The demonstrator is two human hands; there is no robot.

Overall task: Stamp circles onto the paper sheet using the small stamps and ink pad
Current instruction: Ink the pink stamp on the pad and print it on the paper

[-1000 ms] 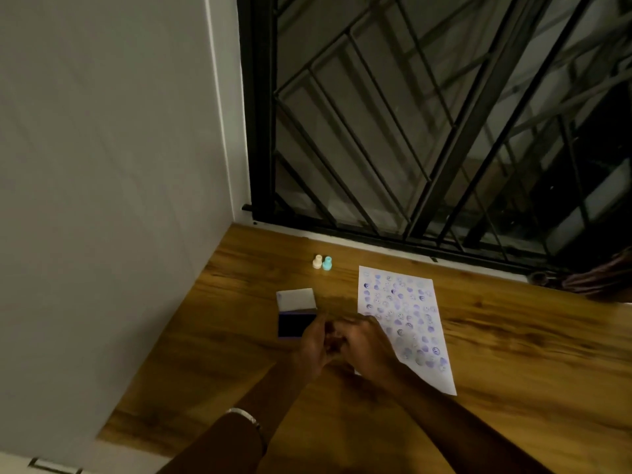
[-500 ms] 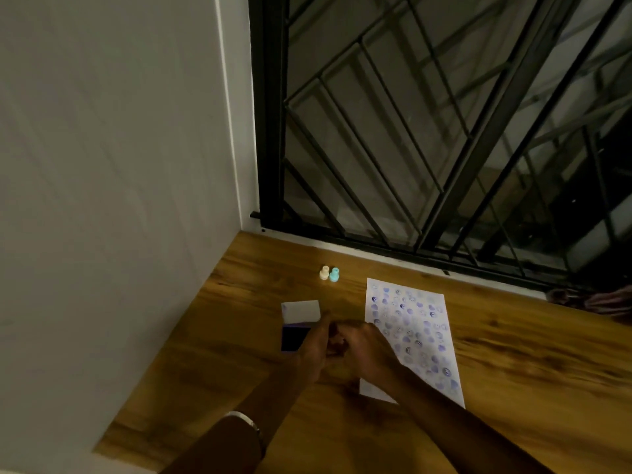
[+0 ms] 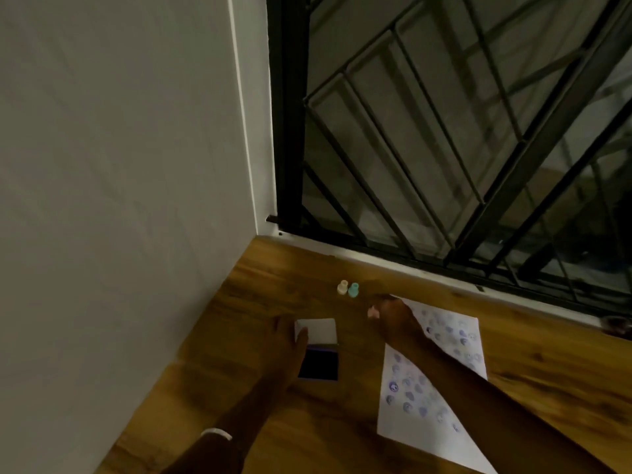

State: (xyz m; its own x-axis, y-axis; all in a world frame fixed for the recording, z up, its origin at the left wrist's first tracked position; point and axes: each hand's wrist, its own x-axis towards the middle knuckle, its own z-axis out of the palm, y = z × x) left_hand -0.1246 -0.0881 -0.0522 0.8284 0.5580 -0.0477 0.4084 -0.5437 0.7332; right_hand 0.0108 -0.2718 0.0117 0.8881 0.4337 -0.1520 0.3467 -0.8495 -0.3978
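**A:** Reaching across a wooden tabletop (image 3: 359,432) in the head view, the right hand (image 3: 390,314) stretches toward two small stamps, a cream stamp (image 3: 342,287) and a teal stamp (image 3: 353,290), standing upright side by side just beyond its fingertips. Something pale and pinkish shows at its thumb side; whether that is a third stamp or a fingernail cannot be told, nor how closed the hand is.

**B:** And the left hand (image 3: 287,340)?

**A:** Laid flat, fingers loose, against the near-left edge of the ink pad (image 3: 318,365), touching its raised white lid (image 3: 318,331). Nothing is gripped.

**B:** Best way through this step?

**A:** Likely pinching one stamp by its narrow neck without toppling its neighbour, while the left hand steadies the pad for inking.

**B:** What stays unclear?

**A:** The right forearm crosses the paper sheet (image 3: 444,340), hiding its middle rows of purple circles; dim light and blur obscure the rest, so free space is hard to judge.
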